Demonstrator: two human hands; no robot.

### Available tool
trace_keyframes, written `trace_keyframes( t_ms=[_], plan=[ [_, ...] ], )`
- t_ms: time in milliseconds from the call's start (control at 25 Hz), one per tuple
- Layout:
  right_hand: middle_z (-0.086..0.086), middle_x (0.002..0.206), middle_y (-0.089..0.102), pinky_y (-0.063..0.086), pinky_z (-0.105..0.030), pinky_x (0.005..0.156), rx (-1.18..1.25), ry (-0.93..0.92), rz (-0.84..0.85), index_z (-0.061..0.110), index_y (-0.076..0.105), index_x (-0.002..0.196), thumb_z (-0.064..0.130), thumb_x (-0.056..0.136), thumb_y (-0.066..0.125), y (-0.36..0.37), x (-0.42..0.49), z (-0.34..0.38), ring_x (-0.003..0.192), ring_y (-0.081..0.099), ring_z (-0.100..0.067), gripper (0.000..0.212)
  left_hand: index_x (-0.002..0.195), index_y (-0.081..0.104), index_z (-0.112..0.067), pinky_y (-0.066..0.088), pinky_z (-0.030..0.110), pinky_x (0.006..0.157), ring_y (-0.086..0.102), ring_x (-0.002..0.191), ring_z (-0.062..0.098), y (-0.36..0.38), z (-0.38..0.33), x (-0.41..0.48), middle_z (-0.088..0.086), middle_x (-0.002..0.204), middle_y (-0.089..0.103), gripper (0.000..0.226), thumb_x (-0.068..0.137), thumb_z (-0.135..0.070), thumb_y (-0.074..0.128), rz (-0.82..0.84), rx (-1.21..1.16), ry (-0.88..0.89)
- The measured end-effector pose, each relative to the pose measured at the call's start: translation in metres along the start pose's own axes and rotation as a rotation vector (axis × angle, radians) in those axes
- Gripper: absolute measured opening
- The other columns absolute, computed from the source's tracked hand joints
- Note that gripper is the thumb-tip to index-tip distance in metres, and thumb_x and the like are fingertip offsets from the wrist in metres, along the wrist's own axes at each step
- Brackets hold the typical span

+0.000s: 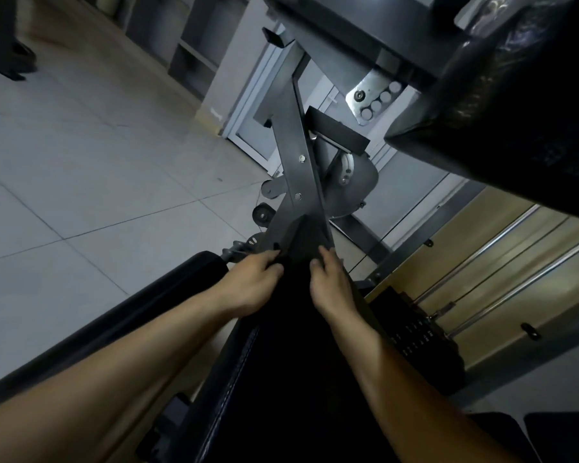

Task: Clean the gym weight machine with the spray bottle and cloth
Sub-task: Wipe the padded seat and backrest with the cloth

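Both hands are on the cloth [306, 238] here. My left hand [253, 282] grips its left side, fingers curled in. My right hand [331, 285] grasps the right side, thumb pressed on top. The cloth is dark and draped over the lower end of the grey frame bar [298, 155], hands close together with just the fold between them. Below my wrists it's all black, and I can't tell cloth from seat there. Roller pad [194, 272] just left of my left hand, weight stack [411, 329] and steel rods [502, 248] off to the right, tiled floor [81, 162] beyond.
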State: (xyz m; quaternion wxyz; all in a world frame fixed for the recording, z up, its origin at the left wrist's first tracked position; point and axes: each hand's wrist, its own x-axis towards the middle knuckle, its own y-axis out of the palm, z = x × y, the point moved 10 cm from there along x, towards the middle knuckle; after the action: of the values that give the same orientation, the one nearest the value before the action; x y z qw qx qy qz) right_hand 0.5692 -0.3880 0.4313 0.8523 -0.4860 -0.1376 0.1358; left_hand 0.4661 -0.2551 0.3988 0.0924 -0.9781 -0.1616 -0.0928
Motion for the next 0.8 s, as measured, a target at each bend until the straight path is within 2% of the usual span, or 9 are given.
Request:
trace_keyframes(
  t_ms=[80, 160, 240, 320, 400, 480, 560, 720, 800],
  plan=[
    [-0.001, 0.173, 0.002, 0.000, -0.051, 0.128, -0.089, 0.014, 0.079, 0.028, 0.016, 0.164, 0.043, 0.112, 0.025, 0.008, 0.025, 0.002, 0.159, -0.003, -0.023, 0.055, 0.125, 0.067, -0.023, 0.046, 0.037, 0.106, 0.063, 0.117, 0.016, -0.002, 0.004, -0.019, 0.000, 0.122, 0.070, 0.044, 0.089, -0.036, 0.047, 0.008, -0.097, 0.012],
    [0.001, 0.173, -0.002, -0.002, -0.053, 0.126, -0.117, 0.006, 0.127, 0.031, 0.009, 0.165, 0.046, 0.112, 0.018, 0.022, 0.034, 0.002, 0.159, -0.004, -0.023, 0.056, 0.127, 0.066, -0.019, 0.044, 0.035, 0.108, 0.060, 0.122, 0.018, -0.001, 0.006, -0.004, 0.001, 0.127, 0.068, 0.041, 0.093, -0.033, 0.049, -0.024, -0.079, 0.023],
    [0.003, 0.173, -0.002, -0.004, -0.052, 0.125, -0.087, -0.004, 0.122, 0.034, 0.008, 0.164, 0.047, 0.112, 0.017, 0.026, 0.033, -0.003, 0.159, -0.005, -0.020, 0.054, 0.128, 0.065, -0.013, 0.040, 0.021, 0.093, 0.058, 0.121, 0.019, 0.006, 0.000, 0.030, 0.001, 0.124, 0.066, 0.031, 0.101, -0.018, 0.050, -0.058, -0.035, 0.001],
    [0.007, 0.173, -0.001, -0.004, -0.050, 0.125, -0.047, -0.017, 0.109, 0.037, 0.010, 0.163, 0.047, 0.112, 0.018, 0.028, 0.035, -0.008, 0.159, -0.005, -0.017, 0.053, 0.119, 0.068, -0.010, 0.034, 0.020, 0.077, 0.059, 0.114, 0.020, 0.011, 0.003, 0.081, 0.003, 0.116, 0.066, 0.027, 0.101, -0.011, 0.048, -0.057, 0.007, -0.054],
    [0.011, 0.172, 0.001, -0.003, -0.049, 0.127, -0.005, -0.025, 0.095, 0.041, 0.011, 0.162, 0.048, 0.112, 0.020, 0.028, 0.036, -0.011, 0.158, -0.003, -0.014, 0.052, 0.114, 0.070, -0.007, 0.039, 0.024, 0.083, 0.061, 0.118, 0.028, 0.017, 0.012, 0.137, 0.011, 0.122, 0.068, 0.029, 0.098, -0.011, 0.047, -0.043, 0.017, -0.084],
    [0.012, 0.172, 0.003, 0.000, -0.048, 0.128, 0.025, -0.027, 0.083, 0.042, 0.014, 0.162, 0.048, 0.112, 0.022, 0.027, 0.038, -0.011, 0.158, -0.001, -0.013, 0.051, 0.120, 0.070, -0.006, 0.042, 0.027, 0.094, 0.057, 0.124, 0.031, 0.019, 0.019, 0.167, 0.015, 0.133, 0.064, 0.033, 0.099, -0.012, 0.046, -0.028, 0.042, -0.119],
    [0.011, 0.172, 0.005, 0.002, -0.048, 0.129, 0.011, -0.030, 0.062, 0.040, 0.016, 0.162, 0.046, 0.112, 0.023, 0.026, 0.037, -0.010, 0.158, 0.001, -0.013, 0.051, 0.122, 0.070, -0.009, 0.041, 0.025, 0.093, 0.058, 0.124, 0.029, 0.017, 0.022, 0.162, 0.011, 0.134, 0.065, 0.034, 0.099, -0.012, 0.046, -0.041, 0.042, -0.096],
    [0.007, 0.173, 0.006, 0.004, -0.048, 0.129, 0.001, -0.022, 0.031, 0.036, 0.019, 0.163, 0.043, 0.113, 0.024, 0.022, 0.032, -0.003, 0.159, 0.003, -0.015, 0.051, 0.119, 0.072, -0.010, 0.044, 0.025, 0.089, 0.062, 0.115, 0.022, 0.016, 0.026, 0.116, 0.006, 0.119, 0.070, 0.029, 0.101, -0.012, 0.049, -0.059, -0.033, 0.016],
    [0.007, 0.173, 0.006, 0.004, -0.048, 0.129, 0.008, -0.014, 0.032, 0.036, 0.019, 0.163, 0.043, 0.113, 0.025, 0.024, 0.030, -0.003, 0.159, 0.003, -0.014, 0.051, 0.127, 0.068, -0.009, 0.039, 0.021, 0.091, 0.058, 0.124, 0.022, 0.018, 0.024, 0.124, 0.006, 0.128, 0.067, 0.032, 0.103, -0.013, 0.048, -0.063, 0.005, 0.000]
  ],
)
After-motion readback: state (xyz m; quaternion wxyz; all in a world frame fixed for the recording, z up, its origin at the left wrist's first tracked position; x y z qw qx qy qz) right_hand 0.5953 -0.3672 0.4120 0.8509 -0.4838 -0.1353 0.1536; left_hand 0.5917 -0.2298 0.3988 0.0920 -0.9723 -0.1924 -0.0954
